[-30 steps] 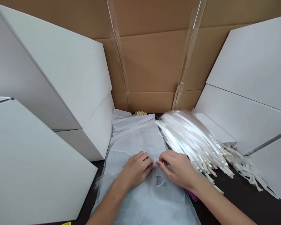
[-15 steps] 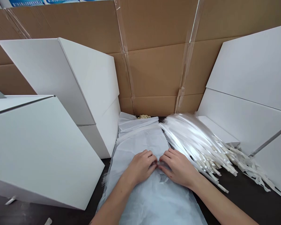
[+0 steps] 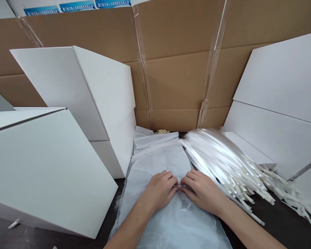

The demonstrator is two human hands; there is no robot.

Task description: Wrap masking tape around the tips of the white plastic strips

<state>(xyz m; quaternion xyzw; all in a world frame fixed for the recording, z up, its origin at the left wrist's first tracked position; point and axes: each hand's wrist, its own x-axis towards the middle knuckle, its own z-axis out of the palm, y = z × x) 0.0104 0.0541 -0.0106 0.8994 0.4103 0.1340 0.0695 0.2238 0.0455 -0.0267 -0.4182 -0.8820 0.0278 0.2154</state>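
A stack of thin white plastic bags (image 3: 158, 162) lies flat on the dark table in front of me. My left hand (image 3: 162, 190) and my right hand (image 3: 202, 190) rest on it, palms down, with their fingertips meeting at the middle. Both hands pinch the top bag's film together between curled fingers. A small puckered fold (image 3: 184, 204) shows in the film just below the hands. To the right of my right hand lies a fanned pile of long clear sleeves with white ends (image 3: 223, 159).
White cardboard boxes stand stacked on the left (image 3: 54, 166) and on the right (image 3: 280, 103). A brown taped cardboard wall (image 3: 176, 69) closes the back. A small tuft of beige material (image 3: 162, 131) lies at its foot. Dark table (image 3: 274, 221) shows at the right.
The view has tilted up and shifted right, showing more of the left boxes. My two hands have closed the gap between their fingertips and now pinch the film together.
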